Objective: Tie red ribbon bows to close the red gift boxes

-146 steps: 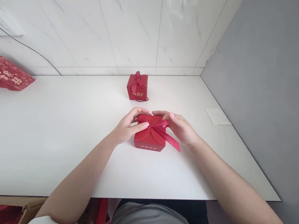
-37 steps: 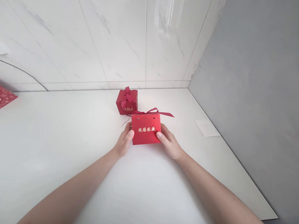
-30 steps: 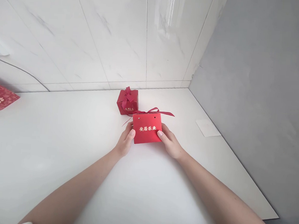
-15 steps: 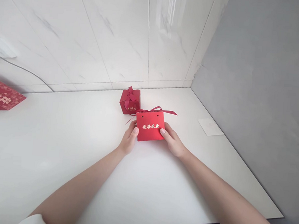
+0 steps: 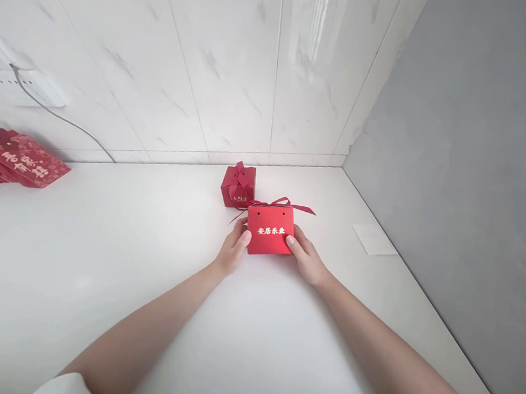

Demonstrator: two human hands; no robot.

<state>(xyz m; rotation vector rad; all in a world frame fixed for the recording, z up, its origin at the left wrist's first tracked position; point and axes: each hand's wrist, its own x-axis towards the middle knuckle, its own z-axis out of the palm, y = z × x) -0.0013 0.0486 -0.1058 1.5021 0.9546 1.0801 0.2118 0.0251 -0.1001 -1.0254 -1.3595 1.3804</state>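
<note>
A bright red box [image 5: 269, 245] with gold characters, two small holes and a dark red ribbon bow along its top is held between both hands. My left hand [image 5: 234, 248] grips its left side, thumb on the front edge. On the right side, my right hand [image 5: 306, 255] holds it with the thumb on the front face. The other fingers are partly hidden behind the box. Just behind and to the left stands a darker red box [image 5: 238, 186] tied with a ribbon bow.
Red patterned bags or packaging [image 5: 29, 163] lie at the far left, below a wall socket [image 5: 39, 89] with a grey cable. A white square [image 5: 375, 240] sits near the white table's [image 5: 105, 233] right edge. A tiled wall and a grey panel border the table.
The view has shifted, so the table and things on it appear farther right, and more of the red packaging and socket shows. Both hands still hold the bright red box.
</note>
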